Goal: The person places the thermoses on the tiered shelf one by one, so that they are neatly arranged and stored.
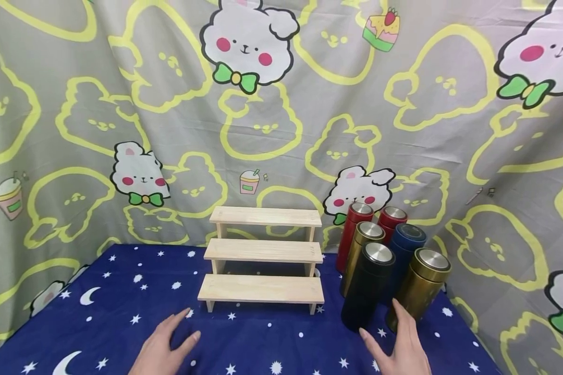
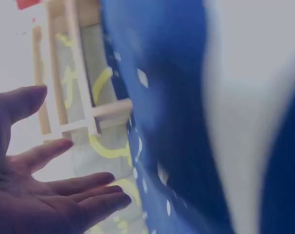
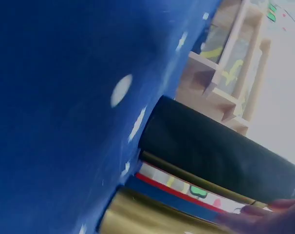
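Observation:
My left hand (image 1: 163, 348) hovers over the front of the table with its fingers spread, holding nothing; in the left wrist view the same hand (image 2: 55, 190) is seen side on, fingers extended. My right hand (image 1: 400, 348) is at the front right, thumb and fingers apart, near a black thermos bottle (image 1: 368, 286) and a gold thermos bottle (image 1: 419, 289). In the right wrist view its fingertips (image 3: 249, 217) overlap the bottles. Behind those two stand a blue bottle (image 1: 403, 255), another gold bottle (image 1: 356, 255) and two red bottles (image 1: 349, 242), all upright with silver-topped lids.
A three-step wooden rack (image 1: 261, 288) stands at the back middle, left of the bottles. A dark blue cloth (image 1: 136, 291) with white stars and moons covers the table. Behind hangs a grey curtain (image 1: 258, 140) with rabbit prints.

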`<state>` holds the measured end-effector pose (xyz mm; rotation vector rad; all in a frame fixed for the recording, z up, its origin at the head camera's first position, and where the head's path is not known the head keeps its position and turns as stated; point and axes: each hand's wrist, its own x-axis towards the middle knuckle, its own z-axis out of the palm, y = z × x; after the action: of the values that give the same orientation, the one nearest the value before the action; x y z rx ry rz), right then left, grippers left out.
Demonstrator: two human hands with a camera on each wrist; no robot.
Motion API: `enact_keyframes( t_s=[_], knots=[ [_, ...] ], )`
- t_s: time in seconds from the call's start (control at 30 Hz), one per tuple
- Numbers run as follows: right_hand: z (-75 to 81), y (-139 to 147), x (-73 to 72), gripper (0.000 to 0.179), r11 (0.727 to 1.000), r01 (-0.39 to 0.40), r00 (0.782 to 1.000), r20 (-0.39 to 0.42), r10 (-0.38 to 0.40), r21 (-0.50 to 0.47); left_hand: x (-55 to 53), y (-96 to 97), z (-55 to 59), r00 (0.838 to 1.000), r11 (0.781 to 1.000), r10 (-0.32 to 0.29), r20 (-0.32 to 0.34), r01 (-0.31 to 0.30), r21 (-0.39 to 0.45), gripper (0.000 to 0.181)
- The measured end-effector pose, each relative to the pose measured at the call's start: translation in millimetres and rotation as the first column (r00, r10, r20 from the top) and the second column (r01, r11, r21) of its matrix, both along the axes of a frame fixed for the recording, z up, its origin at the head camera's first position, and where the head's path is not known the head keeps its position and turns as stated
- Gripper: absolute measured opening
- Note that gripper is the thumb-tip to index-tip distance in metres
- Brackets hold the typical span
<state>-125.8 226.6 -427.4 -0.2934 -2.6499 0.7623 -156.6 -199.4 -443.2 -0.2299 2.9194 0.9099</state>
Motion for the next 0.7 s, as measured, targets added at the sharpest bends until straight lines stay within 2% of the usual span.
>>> enact_keyframes(
  t_s=[0.03, 0.1, 0.17, 0.27, 0.37, 0.43, 0.63, 0.7],
  knots=[
    [1.3, -1.0, -1.2, 0.1, 0.999, -0.005, 0.999, -0.044, 0.003, -0.05, -1.8, -0.4, 3.4, 1.0, 0.998, 0.018, -0.01, -0.017, 0.055, 0.077],
    [3.4, -1.8, -6.2, 0.107, 0.989, -0.043, 0.997, -0.066, 0.034, -0.142, -5.7, 0.2, 7.3, 0.997, 0.984, 0.048, -0.054, -0.038, 0.177, 0.073],
    [5.1, -2.3, -12.1, 0.118, 0.972, -0.062, 0.998, -0.018, 0.059, -0.229, -8.9, 1.6, 8.8, 0.993, 0.954, 0.084, -0.081, -0.057, 0.295, 0.071],
    [5.7, -2.9, -20.8, 0.129, 0.944, -0.057, 0.994, 0.07, 0.084, -0.325, -15.0, 4.6, 7.1, 0.986, 0.894, 0.138, -0.089, -0.085, 0.44, 0.071],
    [4.8, -3.7, -28.1, 0.131, 0.935, -0.03, 0.991, 0.114, 0.075, -0.353, -23.9, 6.2, 3.3, 0.979, 0.846, 0.183, -0.094, -0.108, 0.522, 0.065],
    [3.7, -3.8, -32.7, 0.13, 0.936, -0.02, 0.992, 0.107, 0.062, -0.351, -32.4, 6.2, 0.2, 0.972, 0.826, 0.198, -0.122, -0.099, 0.554, 0.062],
    [-2.4, -4.6, -43.7, 0.128, 0.938, -0.007, 0.997, 0.064, 0.031, -0.346, -61.4, 4.4, -7.9, 0.964, 0.8, 0.194, -0.182, -0.048, 0.598, 0.061],
    [-4.1, -5.1, -46.7, 0.127, 0.934, -0.004, 0.998, 0.053, 0.024, -0.356, -69.7, 5.9, -9.8, 0.963, 0.782, 0.193, -0.188, -0.035, 0.622, 0.059]
  ],
)
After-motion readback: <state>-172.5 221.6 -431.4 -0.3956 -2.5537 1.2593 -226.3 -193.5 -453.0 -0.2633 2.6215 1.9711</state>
